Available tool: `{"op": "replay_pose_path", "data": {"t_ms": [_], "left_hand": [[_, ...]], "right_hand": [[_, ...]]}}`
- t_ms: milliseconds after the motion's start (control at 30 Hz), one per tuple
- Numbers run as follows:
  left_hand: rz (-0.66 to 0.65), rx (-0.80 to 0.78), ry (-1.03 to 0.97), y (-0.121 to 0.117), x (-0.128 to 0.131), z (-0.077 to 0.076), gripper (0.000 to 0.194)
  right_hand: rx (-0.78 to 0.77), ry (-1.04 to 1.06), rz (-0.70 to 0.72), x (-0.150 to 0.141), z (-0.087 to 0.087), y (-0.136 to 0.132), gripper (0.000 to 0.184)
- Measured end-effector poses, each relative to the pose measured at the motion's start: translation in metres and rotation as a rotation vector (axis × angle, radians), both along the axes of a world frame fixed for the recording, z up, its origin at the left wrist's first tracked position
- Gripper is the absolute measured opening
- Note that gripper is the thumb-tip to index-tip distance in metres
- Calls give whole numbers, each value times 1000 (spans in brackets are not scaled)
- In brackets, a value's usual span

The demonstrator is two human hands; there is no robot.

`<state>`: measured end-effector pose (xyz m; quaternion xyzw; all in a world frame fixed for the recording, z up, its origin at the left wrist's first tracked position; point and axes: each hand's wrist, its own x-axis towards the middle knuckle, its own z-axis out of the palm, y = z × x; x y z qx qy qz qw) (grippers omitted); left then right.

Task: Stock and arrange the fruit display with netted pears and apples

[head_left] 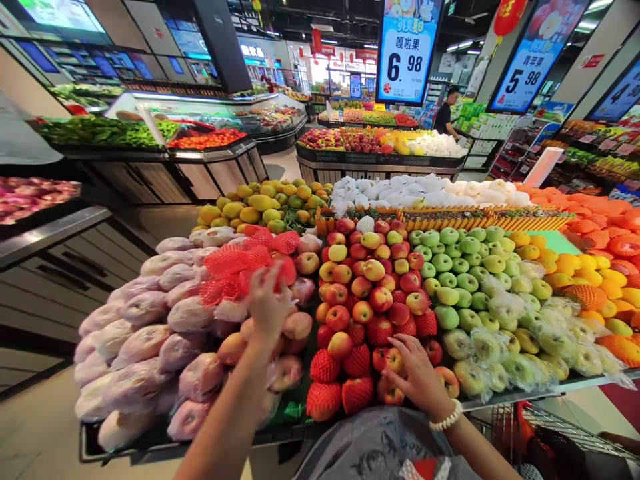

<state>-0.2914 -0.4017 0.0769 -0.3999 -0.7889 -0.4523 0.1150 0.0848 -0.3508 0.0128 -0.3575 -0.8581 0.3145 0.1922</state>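
Note:
My left hand (269, 300), slightly blurred, is over the left part of the fruit stand with its fingers closed on a red foam net (285, 269). More red foam nets (227, 270) lie in a heap beside it, on top of plastic-wrapped apples (145, 308). Loose pinkish apples (296, 325) sit just below and right of that hand. My right hand (417, 373) rests with fingers apart on red-yellow apples (395, 360) near the front edge. Several apples in red foam nets (357, 395) stand to its left.
Green apples (467, 281) and bagged apples (505, 367) lie to the right, orange fruit (590, 273) beyond. Yellow mangoes (250, 215) and white-wrapped fruit (390, 192) fill the back. A shopping cart (580, 427) stands at lower right. A person (444, 117) is in the distance.

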Motion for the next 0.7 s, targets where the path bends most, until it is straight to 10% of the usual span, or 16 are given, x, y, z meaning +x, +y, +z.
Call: {"op": "replay_pose_path", "data": {"t_ms": [133,367,533,700], "left_hand": [[309,-150,140,18,-97,38,59],[172,-559,17,34,-151,34,74],[105,-241,193,37,-88,19,67],[-682,-362,174,20,30,-23,27]], "right_hand": [[25,-167,38,21,-20,2,70],[-46,-111,-4,18,-26,0,77],[-61,-92,-51,10,-31,-4,76],[5,-15,-172,13,-24,-2,67]]}}
